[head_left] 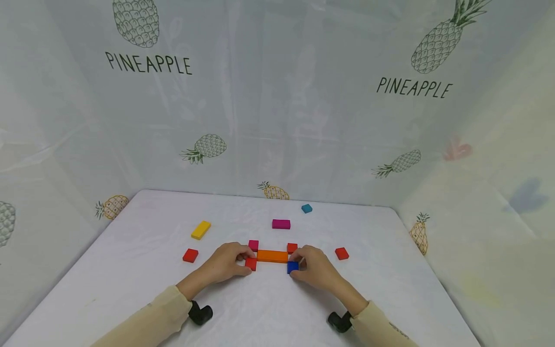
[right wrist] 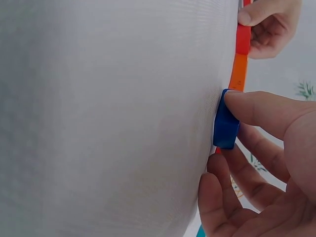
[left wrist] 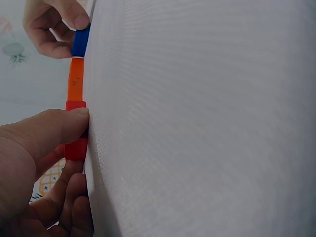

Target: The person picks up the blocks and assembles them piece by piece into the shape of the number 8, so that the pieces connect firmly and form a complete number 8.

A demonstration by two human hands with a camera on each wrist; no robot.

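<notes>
A long orange block [head_left: 272, 256] lies flat on the white table between both hands. At its left end my left hand [head_left: 227, 262] pinches a red block [head_left: 251, 263] between thumb and fingers; the left wrist view shows the thumb on that red block [left wrist: 76, 149]. My right hand [head_left: 315, 267] pinches a blue block [head_left: 292, 267] at the near right corner of the orange one, also seen as the blue block [right wrist: 226, 123] in the right wrist view. Behind the fingers sit a magenta block [head_left: 253, 245] on the left and another red block [head_left: 292, 247] on the right.
Farther back lie a yellow block [head_left: 201, 230], a long magenta block [head_left: 281, 224] and a small teal block [head_left: 307, 208]. Loose red blocks lie to the left [head_left: 190, 255] and right [head_left: 342, 253] of the hands. A pineapple-print cloth [head_left: 277, 96] hangs behind the table.
</notes>
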